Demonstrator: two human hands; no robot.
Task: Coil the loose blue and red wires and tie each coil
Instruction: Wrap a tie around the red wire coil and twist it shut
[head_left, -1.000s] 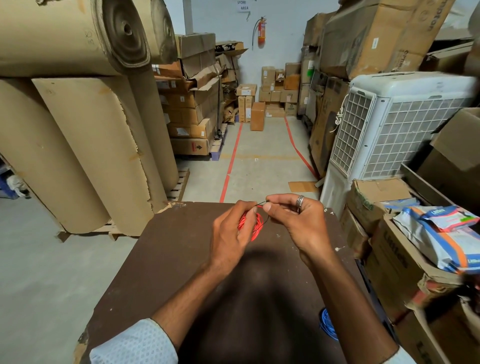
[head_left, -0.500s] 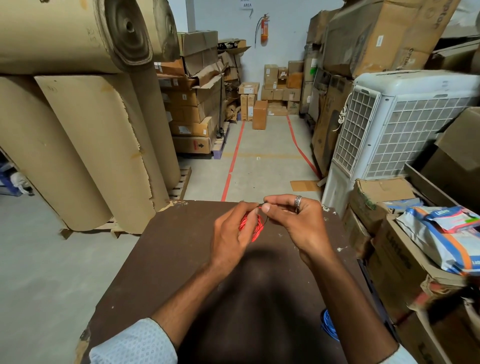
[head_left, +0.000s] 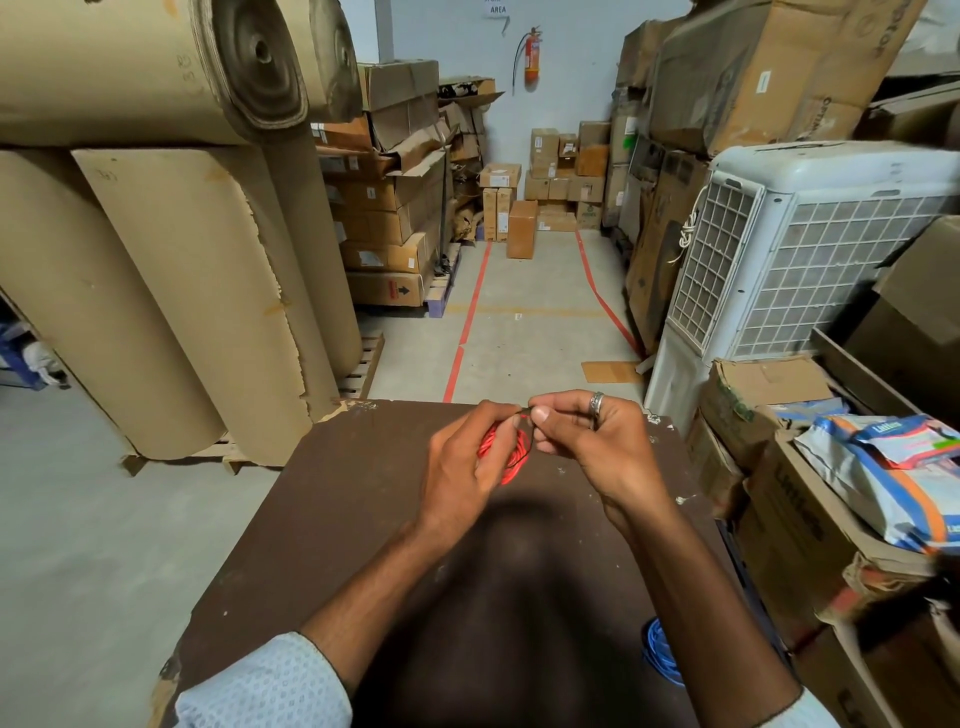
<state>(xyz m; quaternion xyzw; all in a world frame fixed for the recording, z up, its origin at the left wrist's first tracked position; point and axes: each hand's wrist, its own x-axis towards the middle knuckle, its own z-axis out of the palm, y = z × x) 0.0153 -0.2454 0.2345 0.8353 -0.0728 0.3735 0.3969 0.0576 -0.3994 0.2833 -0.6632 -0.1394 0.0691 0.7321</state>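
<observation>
Leaning at the far left, big cardboard rolls (head_left: 171, 291) stand on a wooden pallet (head_left: 358, 369) beside the dark brown bench (head_left: 322, 519). Over the far middle of the bench, the left hand (head_left: 462, 467) has its fingers (head_left: 498, 423) clenched around the red wire coil (head_left: 503, 451), which sits upright in the grasp, held just above the bench top. A thin dark tie (head_left: 525, 441) loops round the right edge of the coil and runs up to where the two hands meet. The right hand (head_left: 597, 447), with a ring (head_left: 596, 402) on one finger, pinches the top end of that tie between thumb and forefinger, its fingers (head_left: 540, 415) touching those of the left hand. Beyond the hands, red floor tape (head_left: 470, 317) runs away down the aisle towards stacked boxes (head_left: 522, 228) at the far wall. On the near right, the blue wire (head_left: 662, 654) lies at the bench's right edge, partly hidden behind the right forearm. Farther right stands a white air cooler (head_left: 810, 249) above open cartons (head_left: 763, 389) holding printed bags (head_left: 893, 467).
</observation>
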